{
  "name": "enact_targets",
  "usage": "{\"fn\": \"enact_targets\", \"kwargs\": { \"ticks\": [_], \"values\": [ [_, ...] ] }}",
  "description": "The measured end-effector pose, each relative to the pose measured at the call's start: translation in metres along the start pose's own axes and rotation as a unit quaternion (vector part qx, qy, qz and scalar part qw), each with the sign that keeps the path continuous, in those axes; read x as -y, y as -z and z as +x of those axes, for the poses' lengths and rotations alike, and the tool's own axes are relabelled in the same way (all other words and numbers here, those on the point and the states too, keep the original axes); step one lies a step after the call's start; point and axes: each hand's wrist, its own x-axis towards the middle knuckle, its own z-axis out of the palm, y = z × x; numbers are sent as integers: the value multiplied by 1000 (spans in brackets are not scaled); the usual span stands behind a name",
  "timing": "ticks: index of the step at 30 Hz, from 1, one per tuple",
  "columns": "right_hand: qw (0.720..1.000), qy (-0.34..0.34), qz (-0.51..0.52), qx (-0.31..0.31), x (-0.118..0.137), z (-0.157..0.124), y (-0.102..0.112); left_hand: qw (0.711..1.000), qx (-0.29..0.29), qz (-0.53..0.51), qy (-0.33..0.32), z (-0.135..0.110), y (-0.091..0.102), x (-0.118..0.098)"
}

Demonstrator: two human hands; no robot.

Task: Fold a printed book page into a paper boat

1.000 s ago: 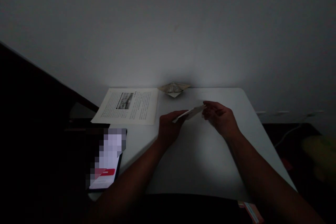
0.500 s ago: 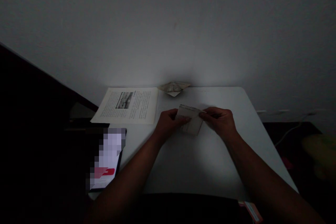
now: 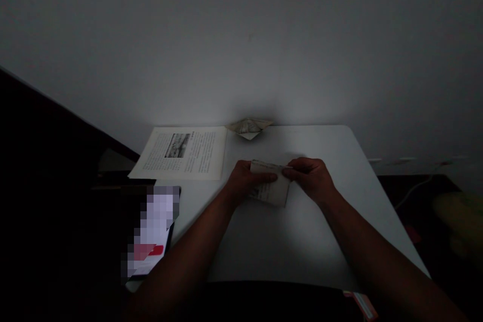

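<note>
A folded piece of printed paper [image 3: 272, 193] is held up between both hands over the white table. My left hand [image 3: 243, 181] grips its left side, thumb lying across the front face and fingers hidden behind. At its upper right corner, my right hand [image 3: 311, 176] pinches the edge between thumb and fingers. Beyond the hands, near the wall, stands a folded paper boat [image 3: 249, 129] made of similar printed paper.
Several printed sheets [image 3: 181, 153] lie at the table's back left. A tablet-like device [image 3: 160, 231] with a lit screen sits at the left edge, beside my left forearm. The white table [image 3: 320, 246] meets a wall behind. A cable [image 3: 415, 188] runs at the right.
The folded paper has come slightly lower and turned more level, with more of its printed face showing. My left thumb now reaches further across it; my right hand has shifted slightly left.
</note>
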Motion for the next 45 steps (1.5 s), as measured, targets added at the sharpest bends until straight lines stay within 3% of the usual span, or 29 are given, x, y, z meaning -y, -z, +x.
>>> {"fn": "enact_targets", "kwargs": {
  "ticks": [8, 17, 20, 23, 25, 29, 35, 39, 45],
  "values": [
    [998, -12, 55, 34, -9, 2, 4, 1000, -1, -19, 1, -1, 1, 1],
    [996, -22, 80, 36, -4, 3, 8, 993, -32, -114, -24, 4, 13, 5],
    [997, -22, 55, 40, -1, 3, 10, 996, -14, -73, -41, 3, 16, 6],
    [999, -19, 0, 51, 4, 2, 13, 995, -15, 68, -74, 1, 18, 5],
    [997, -17, -52, 62, 7, 0, 14, 975, -23, 193, -109, -1, 16, 4],
    [979, 10, -186, 86, 10, -3, 11, 896, -28, 403, -185, 0, 8, 3],
    [907, 160, -380, 88, 11, 0, 7, 799, -10, 570, -194, 6, 4, 6],
    [881, 186, -426, 86, 9, 2, 8, 773, -8, 606, -187, 4, 9, 5],
    [872, 197, -435, 112, 6, 2, 5, 761, 38, 636, -118, 4, 22, -10]
  ]
}}
